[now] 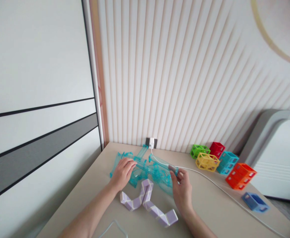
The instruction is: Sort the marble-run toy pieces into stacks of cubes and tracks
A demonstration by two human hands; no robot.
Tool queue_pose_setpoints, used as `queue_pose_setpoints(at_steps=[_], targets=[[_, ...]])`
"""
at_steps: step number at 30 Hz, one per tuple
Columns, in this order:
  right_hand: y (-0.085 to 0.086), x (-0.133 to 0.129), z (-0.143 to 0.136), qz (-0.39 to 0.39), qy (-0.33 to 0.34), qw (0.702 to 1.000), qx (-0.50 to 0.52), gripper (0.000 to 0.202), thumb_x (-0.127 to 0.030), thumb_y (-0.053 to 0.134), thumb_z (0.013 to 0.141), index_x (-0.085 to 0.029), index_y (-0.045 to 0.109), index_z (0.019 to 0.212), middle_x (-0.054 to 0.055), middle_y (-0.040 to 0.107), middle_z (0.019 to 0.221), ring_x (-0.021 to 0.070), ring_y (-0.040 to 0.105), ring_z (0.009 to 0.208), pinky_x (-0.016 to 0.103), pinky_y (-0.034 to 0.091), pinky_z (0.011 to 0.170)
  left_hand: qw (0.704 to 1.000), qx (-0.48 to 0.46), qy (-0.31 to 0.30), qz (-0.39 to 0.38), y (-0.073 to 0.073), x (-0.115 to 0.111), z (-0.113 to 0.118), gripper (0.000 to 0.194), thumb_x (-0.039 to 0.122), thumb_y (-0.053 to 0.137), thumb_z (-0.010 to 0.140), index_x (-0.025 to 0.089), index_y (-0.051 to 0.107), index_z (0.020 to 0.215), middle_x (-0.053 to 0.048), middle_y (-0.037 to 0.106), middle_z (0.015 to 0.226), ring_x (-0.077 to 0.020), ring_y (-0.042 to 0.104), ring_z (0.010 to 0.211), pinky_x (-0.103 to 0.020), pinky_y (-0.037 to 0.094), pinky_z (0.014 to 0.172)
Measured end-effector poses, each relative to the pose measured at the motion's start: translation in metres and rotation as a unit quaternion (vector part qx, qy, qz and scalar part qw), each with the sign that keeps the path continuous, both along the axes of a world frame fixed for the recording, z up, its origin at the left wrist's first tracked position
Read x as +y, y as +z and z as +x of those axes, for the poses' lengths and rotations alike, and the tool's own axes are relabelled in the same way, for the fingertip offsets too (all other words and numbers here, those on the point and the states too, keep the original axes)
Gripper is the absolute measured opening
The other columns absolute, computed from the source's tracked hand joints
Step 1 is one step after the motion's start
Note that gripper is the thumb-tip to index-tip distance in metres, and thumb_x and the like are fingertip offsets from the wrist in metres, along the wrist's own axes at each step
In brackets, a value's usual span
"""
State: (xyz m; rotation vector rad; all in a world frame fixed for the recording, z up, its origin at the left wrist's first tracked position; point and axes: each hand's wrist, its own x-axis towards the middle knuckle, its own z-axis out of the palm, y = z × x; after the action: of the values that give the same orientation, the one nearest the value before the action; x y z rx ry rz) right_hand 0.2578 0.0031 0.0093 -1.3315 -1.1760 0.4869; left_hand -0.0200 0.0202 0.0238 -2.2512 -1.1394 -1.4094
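Note:
Clear teal plastic pieces (157, 172) lie in a loose pile on the beige table, between and behind my hands. My left hand (124, 172) rests over the left part of the pile, its fingers together and touching teal plastic; what exactly they hold is hidden. My right hand (181, 185) pinches the right end of a long teal piece (163, 163) between thumb and fingers. Nearer to me, a purple and white folding snake puzzle (147, 203) lies bent in a zigzag on the table.
Plastic frame blocks stand at the right: green (199, 150), yellow (207, 162), red (217, 149), light blue (227, 162), orange (240, 176) and blue (255, 202). A white cable (209, 181) runs from a wall plug (151, 143) past them. A white cabinet (40, 132) borders the left.

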Motion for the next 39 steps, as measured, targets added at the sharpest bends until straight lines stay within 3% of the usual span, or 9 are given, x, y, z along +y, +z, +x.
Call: queue_pose_setpoints(at_steps=[10, 23, 29, 34, 37, 39], targets=[[-0.0046, 0.0044, 0.0058, 0.031, 0.032, 0.997, 0.068, 0.042, -0.057, 0.071, 0.082, -0.023, 0.053, 0.099, 0.017, 0.080, 0.101, 0.0271, 0.078, 0.084, 0.033, 0.059, 0.066, 0.997, -0.077, 0.012, -0.014, -0.0075, 0.0020, -0.0026, 0.014, 0.019, 0.054, 0.101, 0.023, 0.065, 0.108, -0.005, 0.068, 0.098, -0.0189, 0.067, 0.096, -0.034, 0.057, 0.089], [-0.0022, 0.0016, 0.0015, -0.032, 0.017, 0.999, -0.010, 0.049, -0.069, 0.065, 0.080, -0.023, 0.057, 0.096, 0.010, 0.078, 0.088, 0.0278, 0.075, 0.080, 0.033, 0.056, 0.062, 0.989, -0.146, 0.032, -0.013, -0.0057, -0.0005, -0.0009, 0.013, 0.022, 0.054, 0.100, 0.022, 0.066, 0.105, -0.006, 0.068, 0.097, -0.0193, 0.068, 0.093, -0.035, 0.058, 0.086], [-0.0055, 0.0025, -0.0001, -0.020, 0.025, 0.998, -0.058, 0.045, -0.069, 0.064, 0.080, -0.025, 0.059, 0.090, 0.008, 0.077, 0.083, 0.0290, 0.075, 0.081, 0.034, 0.057, 0.066, 0.974, -0.222, 0.044, -0.013, -0.0035, 0.0008, -0.0017, 0.012, 0.028, 0.054, 0.100, 0.021, 0.064, 0.096, -0.005, 0.068, 0.091, -0.0191, 0.068, 0.087, -0.033, 0.058, 0.078], [-0.0028, 0.0026, 0.0038, -0.019, 0.004, 0.999, -0.037, 0.045, -0.067, 0.064, 0.082, -0.024, 0.059, 0.095, 0.010, 0.078, 0.088, 0.0282, 0.075, 0.080, 0.033, 0.056, 0.064, 0.961, -0.267, 0.063, -0.036, -0.0064, 0.0033, -0.0041, 0.016, 0.035, 0.056, 0.100, 0.021, 0.064, 0.100, -0.006, 0.069, 0.092, -0.0189, 0.068, 0.083, -0.032, 0.058, 0.076], [-0.0018, 0.0049, 0.0075, -0.009, -0.009, 1.000, -0.005, 0.046, -0.064, 0.065, 0.082, -0.023, 0.057, 0.098, 0.013, 0.079, 0.096, 0.0277, 0.075, 0.081, 0.034, 0.056, 0.067, 0.939, -0.331, 0.043, -0.080, -0.0060, 0.0037, -0.0016, 0.024, 0.042, 0.057, 0.098, 0.020, 0.062, 0.106, -0.007, 0.070, 0.095, -0.0190, 0.071, 0.083, -0.031, 0.059, 0.073], [-0.0022, 0.0069, 0.0090, 0.004, -0.007, 1.000, 0.026, 0.047, -0.064, 0.067, 0.081, -0.023, 0.054, 0.100, 0.015, 0.080, 0.099, 0.0277, 0.076, 0.083, 0.034, 0.056, 0.068, 0.892, -0.429, 0.002, -0.141, -0.0036, 0.0036, 0.0013, 0.033, 0.048, 0.065, 0.092, 0.019, 0.062, 0.106, -0.006, 0.070, 0.091, -0.0178, 0.070, 0.077, -0.030, 0.058, 0.069]])
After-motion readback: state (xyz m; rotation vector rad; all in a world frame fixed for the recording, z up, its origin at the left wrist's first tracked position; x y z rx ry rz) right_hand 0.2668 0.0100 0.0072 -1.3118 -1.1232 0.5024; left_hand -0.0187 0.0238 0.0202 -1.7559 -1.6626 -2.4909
